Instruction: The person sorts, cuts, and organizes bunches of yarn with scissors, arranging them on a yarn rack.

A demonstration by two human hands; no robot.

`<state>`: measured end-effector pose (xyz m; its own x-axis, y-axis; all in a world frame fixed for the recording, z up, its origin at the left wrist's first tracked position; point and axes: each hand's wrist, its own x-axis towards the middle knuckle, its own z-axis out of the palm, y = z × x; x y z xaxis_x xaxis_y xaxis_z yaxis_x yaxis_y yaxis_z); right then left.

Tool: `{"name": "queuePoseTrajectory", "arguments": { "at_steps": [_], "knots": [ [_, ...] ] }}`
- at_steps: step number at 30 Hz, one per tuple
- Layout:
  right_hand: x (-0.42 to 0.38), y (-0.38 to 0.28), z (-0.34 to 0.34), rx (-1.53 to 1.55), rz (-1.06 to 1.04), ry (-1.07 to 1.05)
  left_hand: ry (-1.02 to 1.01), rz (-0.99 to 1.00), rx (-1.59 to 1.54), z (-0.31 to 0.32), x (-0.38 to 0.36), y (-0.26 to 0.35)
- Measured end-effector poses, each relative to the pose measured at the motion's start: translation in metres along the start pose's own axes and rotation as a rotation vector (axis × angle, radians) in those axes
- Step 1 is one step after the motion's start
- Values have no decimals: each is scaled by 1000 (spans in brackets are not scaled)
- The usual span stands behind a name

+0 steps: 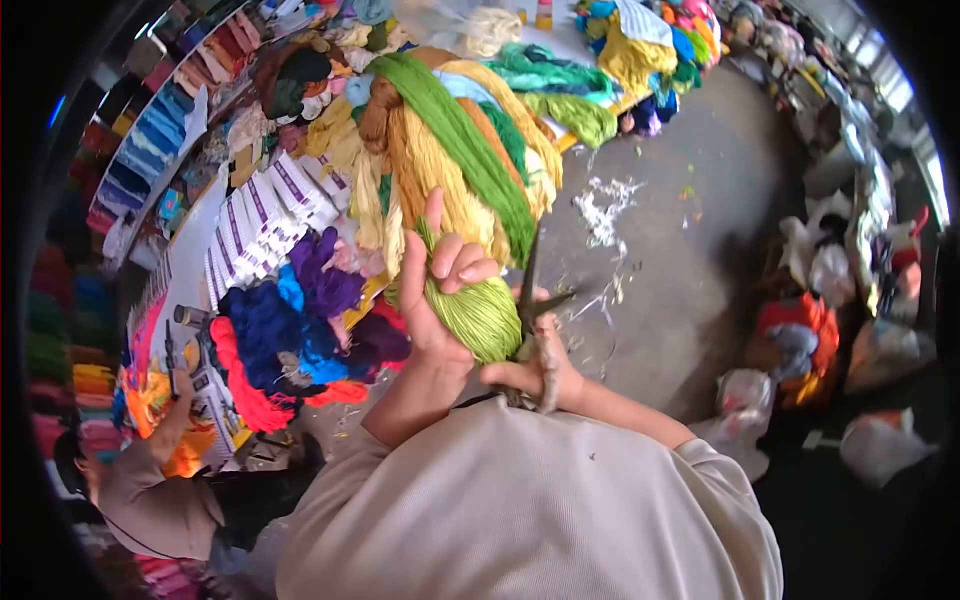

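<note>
A bundle of light green yarn [478, 318] lies in my left hand [435, 300], whose fingers curl over its top while the index finger points up. Close on its right, my right hand [545, 365] is wrapped round a pair of dark scissors [532, 285], with the blades pointing up and apart. The scissors' handles are partly covered by the fingers. Just beyond my hands, long skeins of green yarn [455, 140] and cream yarn [425, 190] hang over the table's end.
Navy yarn [260, 335], purple yarn [325, 280] and white labelled packets [270, 215] lie to the left. A co-worker [165, 500] is at the lower left. White scraps [608, 210] litter the floor [690, 230]. Plastic bags [745, 400] and an orange bundle [800, 340] lie at the right.
</note>
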<state>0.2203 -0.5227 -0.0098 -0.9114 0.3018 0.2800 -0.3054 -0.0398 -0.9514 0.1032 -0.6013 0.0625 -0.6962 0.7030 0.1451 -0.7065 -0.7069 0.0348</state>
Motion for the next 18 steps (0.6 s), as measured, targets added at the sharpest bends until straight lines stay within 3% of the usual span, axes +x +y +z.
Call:
{"name": "queuePoseTrajectory", "arguments": {
  "at_steps": [3, 4, 6, 9, 10, 12, 15, 17, 18],
  "knots": [
    [61, -8, -59, 52, 198, -212, 24, 132, 52, -2, 71, -11],
    [79, -8, -78, 128, 239, -297, -25, 222, 236, -13, 91, -7],
    [119, -1, -120, 139, 228, -315, 64, 466, 667, -26, 121, -1],
    [194, 8, -202, 39, 360, -392, 1, 524, 970, -73, 145, 12],
    [220, -1, -223, -8, 220, -399, -42, 585, 1084, -84, 157, 14],
    [270, -7, -253, -79, 224, -561, 0, 634, 1096, -95, 169, 14],
    [329, 6, -273, -107, 189, -712, -71, 703, 450, -101, 170, 15],
    [372, 18, -277, -124, 174, -757, -11, 815, 362, -120, 165, 37],
    [396, 23, -279, -19, 284, -783, 3, 877, 351, -131, 167, 48]
  ]
}}
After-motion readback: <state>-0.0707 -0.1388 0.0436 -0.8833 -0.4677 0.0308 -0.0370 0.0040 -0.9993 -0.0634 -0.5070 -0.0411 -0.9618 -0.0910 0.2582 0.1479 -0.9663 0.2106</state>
